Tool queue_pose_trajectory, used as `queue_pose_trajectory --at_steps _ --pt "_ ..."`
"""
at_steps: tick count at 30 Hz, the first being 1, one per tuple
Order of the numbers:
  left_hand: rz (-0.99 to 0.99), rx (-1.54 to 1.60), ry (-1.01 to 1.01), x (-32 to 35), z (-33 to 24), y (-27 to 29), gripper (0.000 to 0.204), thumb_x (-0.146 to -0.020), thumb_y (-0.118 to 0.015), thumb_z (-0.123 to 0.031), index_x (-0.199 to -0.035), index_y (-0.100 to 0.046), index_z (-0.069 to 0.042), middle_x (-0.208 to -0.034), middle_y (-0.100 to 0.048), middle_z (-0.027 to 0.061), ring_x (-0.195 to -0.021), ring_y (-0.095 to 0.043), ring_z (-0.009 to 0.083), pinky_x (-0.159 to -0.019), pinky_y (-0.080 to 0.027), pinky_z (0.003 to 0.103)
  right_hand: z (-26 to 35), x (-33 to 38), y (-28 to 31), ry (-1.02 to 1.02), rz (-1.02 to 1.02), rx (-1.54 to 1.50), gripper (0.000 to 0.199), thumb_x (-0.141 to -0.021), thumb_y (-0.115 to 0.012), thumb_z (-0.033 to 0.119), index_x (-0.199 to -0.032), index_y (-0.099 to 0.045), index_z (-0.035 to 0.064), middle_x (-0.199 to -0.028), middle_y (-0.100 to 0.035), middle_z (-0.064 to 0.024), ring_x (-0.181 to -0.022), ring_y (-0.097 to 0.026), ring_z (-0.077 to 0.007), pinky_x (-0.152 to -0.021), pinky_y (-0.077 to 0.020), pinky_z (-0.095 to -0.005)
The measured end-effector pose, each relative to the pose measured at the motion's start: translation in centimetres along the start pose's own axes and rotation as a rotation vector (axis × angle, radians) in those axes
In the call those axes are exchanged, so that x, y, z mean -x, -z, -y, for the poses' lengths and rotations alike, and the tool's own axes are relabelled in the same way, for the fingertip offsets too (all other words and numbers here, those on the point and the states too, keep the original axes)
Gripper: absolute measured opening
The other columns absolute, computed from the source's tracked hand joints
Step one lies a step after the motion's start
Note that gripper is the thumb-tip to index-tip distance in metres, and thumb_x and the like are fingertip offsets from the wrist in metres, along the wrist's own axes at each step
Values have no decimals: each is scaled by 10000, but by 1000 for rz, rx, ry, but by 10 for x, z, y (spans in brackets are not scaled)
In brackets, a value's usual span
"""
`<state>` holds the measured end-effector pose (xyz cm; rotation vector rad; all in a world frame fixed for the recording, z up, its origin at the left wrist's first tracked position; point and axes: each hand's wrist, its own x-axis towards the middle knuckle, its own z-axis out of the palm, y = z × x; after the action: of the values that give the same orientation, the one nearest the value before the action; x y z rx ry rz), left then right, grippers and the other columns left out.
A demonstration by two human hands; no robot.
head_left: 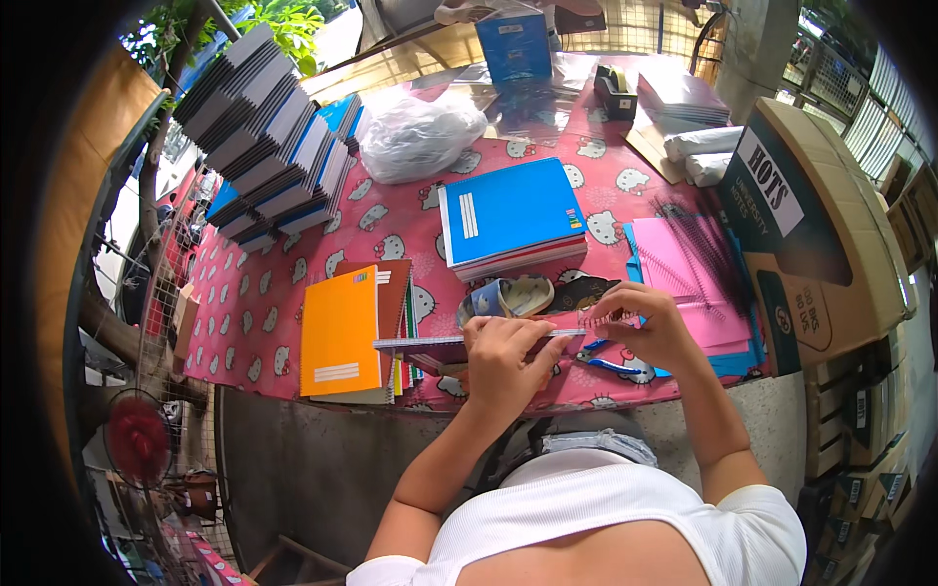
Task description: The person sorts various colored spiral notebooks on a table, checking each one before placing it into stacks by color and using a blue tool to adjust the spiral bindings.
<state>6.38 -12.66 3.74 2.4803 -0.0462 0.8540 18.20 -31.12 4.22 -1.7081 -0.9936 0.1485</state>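
My left hand (510, 359) grips a notebook (415, 345), held edge-on above the near side of the table with its binding edge uppermost. At the notebook's right end, my right hand (647, 320) pinches a thin spiral binding coil (604, 317). How far the coil runs into the holes is too small to tell. Blue-handled pliers (614, 365) lie just below my right hand. Beyond the notebook sits an open patterned pouch (503, 298). Orange-covered notebooks (337, 327) are piled to the left, and a stack of blue-covered notebooks (518, 210) stands farther back.
Dark loose coils (696, 239) lie over pink sheets (674, 293) at right, beside a large cardboard box (831, 225). Tall notebook stacks (269, 146) fill the far left. Behind are a white plastic bag (420, 137) and a tape dispenser (616, 95). A fan (137, 438) stands lower left.
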Motion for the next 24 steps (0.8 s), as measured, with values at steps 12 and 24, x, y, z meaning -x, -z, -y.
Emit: queue_pose_trajectory --at_steps 12,24 --pt "-55 -49 5 1 -1 -7 201 -716 -780 -285 -762 -689 -112 -732 -665 15 -733 -588 185 -838 -334 368 2 -7 1 119 75 129 302 -642 -721 -68 -903 -693 83 -846 -589 -72 -785 -601 -214 -682 -485 -321" --pt "-64 -38 34 1 -2 -8 201 -701 -789 -277 -764 -695 -111 -734 -658 -8 -760 -565 166 -832 -319 361 -8 -13 5 -102 180 -108 200 -692 -769 23 -871 -689 64 -813 -618 -22 -682 -591 -112 -588 -460 -261"
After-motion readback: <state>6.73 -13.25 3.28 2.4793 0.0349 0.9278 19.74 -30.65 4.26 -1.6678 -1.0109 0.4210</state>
